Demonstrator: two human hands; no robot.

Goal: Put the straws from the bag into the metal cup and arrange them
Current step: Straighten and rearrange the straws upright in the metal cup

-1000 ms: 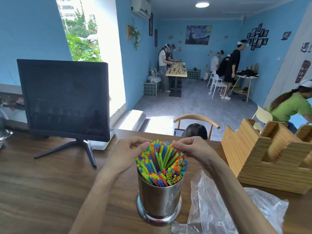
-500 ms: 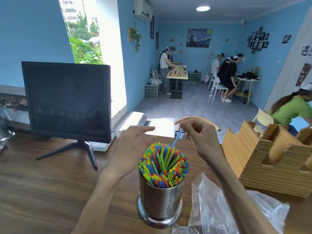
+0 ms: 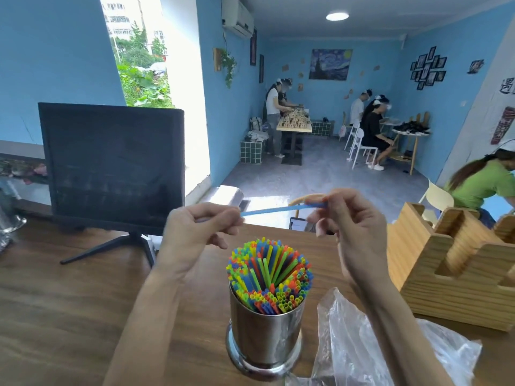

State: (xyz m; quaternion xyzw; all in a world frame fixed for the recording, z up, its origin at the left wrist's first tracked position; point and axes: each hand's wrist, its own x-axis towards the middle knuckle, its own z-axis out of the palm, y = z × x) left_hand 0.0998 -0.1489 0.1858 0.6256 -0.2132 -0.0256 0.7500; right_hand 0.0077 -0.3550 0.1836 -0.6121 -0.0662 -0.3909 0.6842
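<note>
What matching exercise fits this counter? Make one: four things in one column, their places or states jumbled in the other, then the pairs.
1. single blue straw
2. shiny metal cup
3. clear plastic bag
4. black monitor

A. crumpled on the counter, right of the cup
B. held level between both hands
C. stands back left, screen dark
D. packed with coloured straws

Pairs: 1-B, 2-D, 3-A, 4-C

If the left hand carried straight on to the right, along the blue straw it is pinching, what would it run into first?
Probably the right hand, which pinches the other end of the same blue straw. Nothing else shows between it and the left hand; the straws in the metal cup stand lower. Depth is uncertain.
</note>
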